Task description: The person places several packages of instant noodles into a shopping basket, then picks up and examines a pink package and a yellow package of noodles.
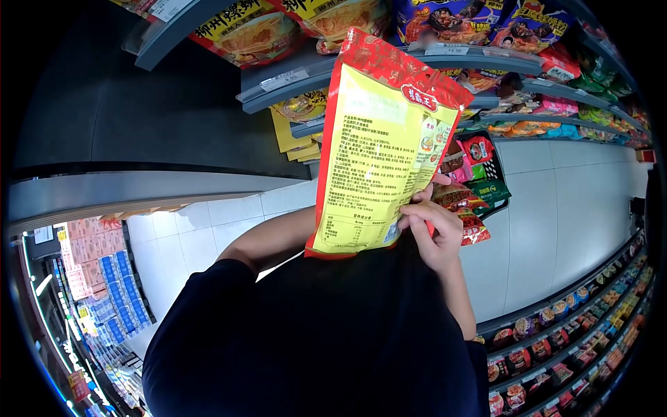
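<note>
A red and yellow food packet [375,160], tilted, shows its printed back with dense text and a table near the bottom. My right hand [436,233] is closed on its lower right edge, with the fingers bent against the printed side. My left forearm runs behind the packet's lower left side, and the packet hides my left hand. A fingertip shows past the packet's right edge; whose hand it belongs to is unclear.
Shelves [292,80] of yellow, red and purple packets span the top. Beyond the packet, a dark basket [501,206] holds colourful packs on the tiled floor [542,208]. More stocked shelves [549,347] stand lower right; stacked boxes [94,260] are at left.
</note>
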`<state>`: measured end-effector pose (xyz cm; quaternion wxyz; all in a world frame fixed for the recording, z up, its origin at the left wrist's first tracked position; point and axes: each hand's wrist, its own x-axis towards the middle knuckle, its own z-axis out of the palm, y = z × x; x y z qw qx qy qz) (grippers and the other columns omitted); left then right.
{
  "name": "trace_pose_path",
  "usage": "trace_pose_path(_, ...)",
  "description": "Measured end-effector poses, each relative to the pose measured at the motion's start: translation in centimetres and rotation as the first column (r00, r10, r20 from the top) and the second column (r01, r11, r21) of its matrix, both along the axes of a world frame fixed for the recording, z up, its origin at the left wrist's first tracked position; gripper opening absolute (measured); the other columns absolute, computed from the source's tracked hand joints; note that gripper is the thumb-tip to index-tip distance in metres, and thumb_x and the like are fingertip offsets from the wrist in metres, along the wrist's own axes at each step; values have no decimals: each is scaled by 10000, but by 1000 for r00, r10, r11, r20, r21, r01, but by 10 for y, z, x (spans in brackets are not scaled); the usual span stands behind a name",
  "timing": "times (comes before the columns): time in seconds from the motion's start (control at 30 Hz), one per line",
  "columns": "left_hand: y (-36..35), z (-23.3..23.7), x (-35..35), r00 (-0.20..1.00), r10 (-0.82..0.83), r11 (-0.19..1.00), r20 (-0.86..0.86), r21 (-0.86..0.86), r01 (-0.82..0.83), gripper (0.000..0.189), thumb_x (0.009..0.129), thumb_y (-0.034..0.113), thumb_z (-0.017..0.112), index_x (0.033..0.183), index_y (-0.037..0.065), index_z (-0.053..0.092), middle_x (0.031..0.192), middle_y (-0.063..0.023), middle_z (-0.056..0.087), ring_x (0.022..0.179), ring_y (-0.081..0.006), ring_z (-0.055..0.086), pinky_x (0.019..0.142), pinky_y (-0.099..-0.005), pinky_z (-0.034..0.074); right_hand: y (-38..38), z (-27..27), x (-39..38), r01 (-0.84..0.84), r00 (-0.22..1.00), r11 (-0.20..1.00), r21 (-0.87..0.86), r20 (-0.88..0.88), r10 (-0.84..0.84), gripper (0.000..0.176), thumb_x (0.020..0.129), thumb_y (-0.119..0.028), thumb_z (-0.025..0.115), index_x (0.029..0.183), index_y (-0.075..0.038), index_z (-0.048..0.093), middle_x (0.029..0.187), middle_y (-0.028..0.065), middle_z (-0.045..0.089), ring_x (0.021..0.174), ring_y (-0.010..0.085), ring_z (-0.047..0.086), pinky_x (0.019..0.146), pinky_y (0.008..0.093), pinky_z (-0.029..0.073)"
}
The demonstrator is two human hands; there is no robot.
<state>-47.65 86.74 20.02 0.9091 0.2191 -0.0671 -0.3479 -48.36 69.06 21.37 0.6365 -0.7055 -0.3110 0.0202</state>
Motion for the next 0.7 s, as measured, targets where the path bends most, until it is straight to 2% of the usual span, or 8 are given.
trace_pose_path(0.23, 1, 3, 3, 1000, 1, 1000, 4, 5, -1, 684, 999, 396, 519, 1471, -53, 310, 969, -24, 502, 775, -96, 542, 704, -223, 451, 2, 0, 0, 5, 1000, 1000, 7, 0, -5, 138, 889, 12, 596, 960, -13, 712, 692, 49, 687, 665, 187, 679, 880, 355, 509)
trace_pose_path(0.33, 3, 0, 3, 998, -5, 994, 67, 108, -2, 775, 988, 539, 452, 1453, -56, 280, 936, -61, 478, 735, -112, 531, 658, -217, 436, 2, -2, 1, 6, 1000, 1000, 5, 20, -6, 140, 891, 12, 596, 970, -11, 709, 689, 50, 686, 666, 187, 678, 878, 352, 509)
trace_pose_path(0.43, -1, -15, 5, 999, -4, 1000, 43, 1, 4, 756, 993, 509, 458, 1458, -55, 265, 919, -55, 453, 691, -116, 532, 623, -211, 442, -1, 0, 0, -39, 999, 999, -4, -10, 39, 143, 912, 24, 571, 999, 21, 685, 731, 81, 687, 706, 198, 669, 945, 351, 468)
trace_pose_path(0.47, 0, -17, 6, 997, 7, 999, 80, 44, -11, 773, 991, 520, 451, 1466, -55, 248, 926, -58, 438, 673, -136, 539, 613, -231, 459, 0, 0, 0, -41, 999, 999, -1, -28, 41, 143, 913, 21, 570, 998, 21, 684, 734, 81, 687, 711, 198, 671, 947, 349, 467)
trace_pose_path(0.57, 1, -19, 6, 1000, -19, 999, 14, -31, 19, 792, 988, 537, 440, 1473, -56, 239, 937, -64, 431, 663, -153, 543, 586, -247, 472, 0, 1, 0, -33, 999, 999, -15, -12, 32, 143, 909, 22, 573, 998, 21, 685, 738, 83, 687, 717, 197, 673, 945, 349, 466)
trace_pose_path(0.7, 0, -20, 8, 1000, -18, 1000, 25, -12, 18, 810, 985, 549, 435, 1481, -56, 227, 944, -67, 424, 659, -164, 545, 563, -251, 475, 0, 1, 1, -32, 999, 999, -14, -1, 32, 144, 905, 26, 575, 997, 23, 686, 742, 87, 688, 721, 197, 676, 915, 340, 482)
